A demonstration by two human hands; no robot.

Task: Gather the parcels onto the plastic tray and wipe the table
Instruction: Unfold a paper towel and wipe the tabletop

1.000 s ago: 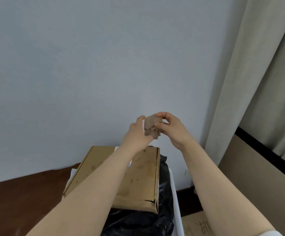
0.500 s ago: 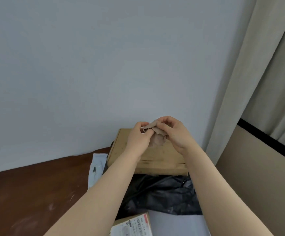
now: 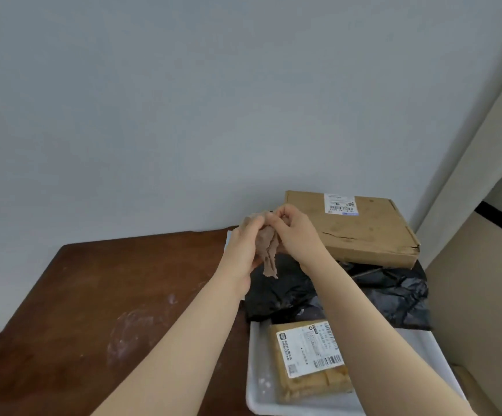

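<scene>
Your left hand [image 3: 245, 247] and right hand [image 3: 296, 235] are together, both pinching a crumpled brown cloth [image 3: 269, 253] above the dusty wooden table [image 3: 108, 295]. On the white plastic tray [image 3: 258, 385] lie a small taped parcel [image 3: 309, 355], a wrinkled black bag [image 3: 393, 292] and a flat cardboard box [image 3: 360, 229].

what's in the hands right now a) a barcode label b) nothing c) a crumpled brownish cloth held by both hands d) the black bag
c: both the left hand and the right hand pinch a crumpled brownish cloth in the air above the black bag, which lies untouched below.
</scene>
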